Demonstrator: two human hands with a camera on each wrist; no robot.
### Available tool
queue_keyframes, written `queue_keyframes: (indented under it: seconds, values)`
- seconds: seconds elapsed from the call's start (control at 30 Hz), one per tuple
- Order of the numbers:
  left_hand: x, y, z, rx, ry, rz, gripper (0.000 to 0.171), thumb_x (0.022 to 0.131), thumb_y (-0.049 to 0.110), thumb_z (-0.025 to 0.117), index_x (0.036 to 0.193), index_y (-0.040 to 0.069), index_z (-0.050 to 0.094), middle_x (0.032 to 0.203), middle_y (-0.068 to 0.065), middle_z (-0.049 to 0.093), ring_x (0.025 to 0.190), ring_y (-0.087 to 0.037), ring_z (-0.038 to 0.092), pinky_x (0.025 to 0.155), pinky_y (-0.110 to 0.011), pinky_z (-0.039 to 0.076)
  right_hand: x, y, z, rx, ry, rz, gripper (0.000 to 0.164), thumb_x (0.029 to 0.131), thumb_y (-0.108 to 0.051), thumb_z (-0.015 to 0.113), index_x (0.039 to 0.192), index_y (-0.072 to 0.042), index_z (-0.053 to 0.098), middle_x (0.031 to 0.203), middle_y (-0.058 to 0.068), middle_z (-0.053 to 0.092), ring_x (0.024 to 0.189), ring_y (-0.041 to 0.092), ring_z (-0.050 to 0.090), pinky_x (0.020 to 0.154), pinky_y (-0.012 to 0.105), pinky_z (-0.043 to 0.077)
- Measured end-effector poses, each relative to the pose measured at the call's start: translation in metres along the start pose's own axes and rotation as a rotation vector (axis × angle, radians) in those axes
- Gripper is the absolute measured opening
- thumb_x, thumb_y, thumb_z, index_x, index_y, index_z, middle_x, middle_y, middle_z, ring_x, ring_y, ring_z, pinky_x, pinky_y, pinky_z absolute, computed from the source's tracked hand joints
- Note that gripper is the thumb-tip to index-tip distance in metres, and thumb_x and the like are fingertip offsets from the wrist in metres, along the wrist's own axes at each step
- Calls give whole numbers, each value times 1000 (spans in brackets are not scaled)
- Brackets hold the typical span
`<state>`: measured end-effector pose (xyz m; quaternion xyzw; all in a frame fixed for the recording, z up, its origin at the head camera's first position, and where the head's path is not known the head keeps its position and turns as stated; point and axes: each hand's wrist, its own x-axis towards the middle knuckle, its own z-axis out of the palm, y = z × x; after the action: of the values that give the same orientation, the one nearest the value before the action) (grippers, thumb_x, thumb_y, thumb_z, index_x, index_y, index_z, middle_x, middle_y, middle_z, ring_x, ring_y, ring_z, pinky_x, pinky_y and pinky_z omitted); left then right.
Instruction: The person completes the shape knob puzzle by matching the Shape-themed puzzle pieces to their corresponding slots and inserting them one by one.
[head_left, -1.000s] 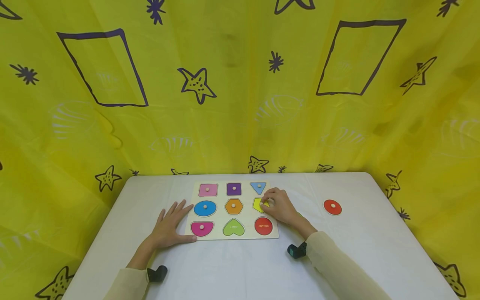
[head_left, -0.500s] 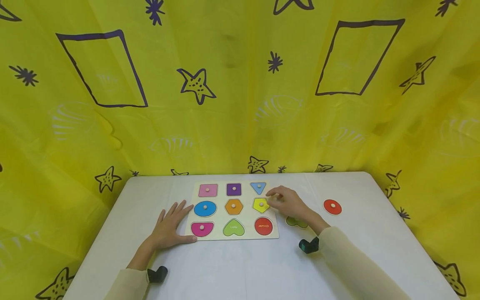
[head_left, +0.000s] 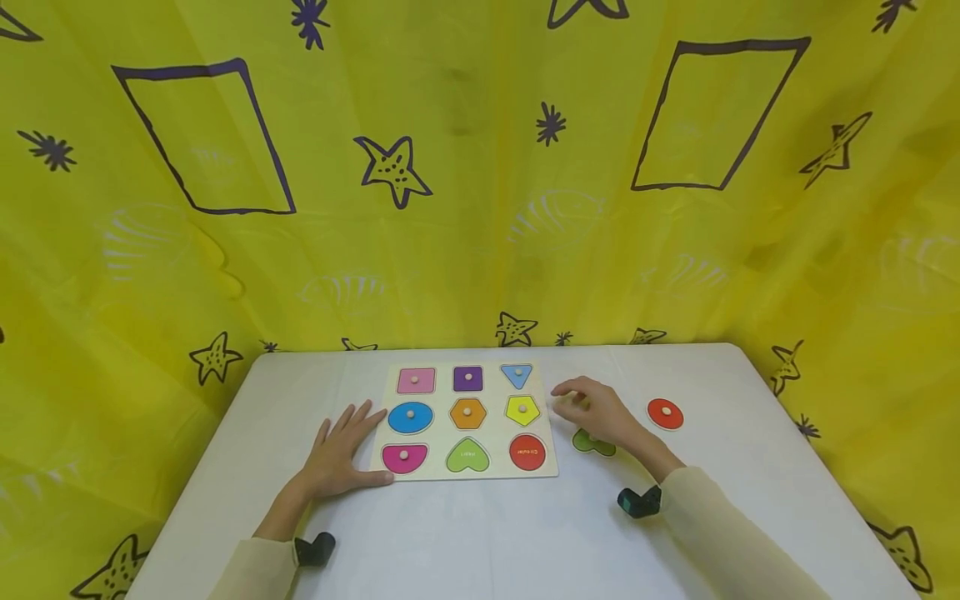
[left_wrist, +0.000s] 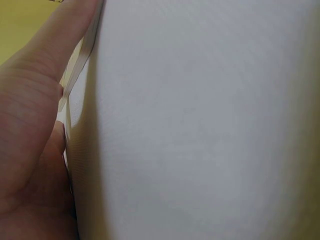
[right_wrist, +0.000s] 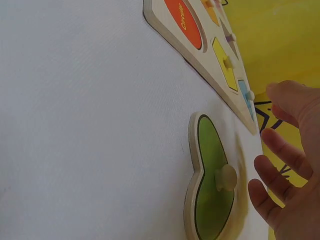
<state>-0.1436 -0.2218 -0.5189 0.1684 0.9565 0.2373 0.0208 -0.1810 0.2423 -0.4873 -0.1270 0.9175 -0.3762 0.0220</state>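
Observation:
A wooden knob puzzle board [head_left: 495, 471] lies on the table. The yellow pentagon piece [head_left: 517, 417] sits in its slot, its knob upright. The heart slot [head_left: 467, 463] and the red circle slot [head_left: 527, 461] show printed bottoms without knobs. My left hand [head_left: 335, 458] rests spread at the board's left edge, with fingertips and thumb touching it. Right of the board my right hand [head_left: 597, 411] hovers with loosely bent fingers and holds nothing. Close under it lies the green heart piece [right_wrist: 207, 150], knob up, partly covered by the hand in the head view.
A red circle piece [head_left: 665, 414] lies on the white table [head_left: 480, 542], right of my right hand. Other knobbed pieces fill the board, among them a blue oval [head_left: 401, 423] and an orange hexagon [head_left: 459, 417]. A yellow curtain [head_left: 465, 275] stands behind the table.
My right hand has let go of the yellow pentagon's knob and moved right, off the board. The green heart piece has come into view beneath it. My left hand has stayed still.

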Motion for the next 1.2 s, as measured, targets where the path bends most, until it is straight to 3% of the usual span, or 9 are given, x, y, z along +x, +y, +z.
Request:
queue_keyframes:
  seconds: [0.23,0.53,0.77,1.2]
  values:
    - [1,-6,6,11,7,7,110,69,73,78,158,18,41,166,-19,29,153,-47,13,117,-75,1,-7,4,-7,37,17,33,26,95,-22,75,120,-13,73,119,7,67,104,29,59,73,31,57]
    - [2,-3,3,15,-24,-22,110,70,68,80,159,18,40,167,-17,27,154,-46,12,118,-73,-1,-16,16,-12,21,56,-11,27,94,-21,77,119,-13,74,119,5,70,103,26,61,82,36,55]
    - [0,1,-1,19,-30,-22,109,71,67,81,159,17,40,167,-19,27,154,-47,13,118,-74,1,-25,25,-15,19,76,11,25,94,-22,77,118,-15,74,117,3,69,104,26,62,86,38,54]
    - [2,-2,1,35,-24,-24,108,72,67,80,159,18,40,167,-17,28,154,-45,14,118,-74,2,-43,37,-19,1,142,-51,24,92,-20,79,114,-12,76,112,5,71,93,21,60,77,29,54]
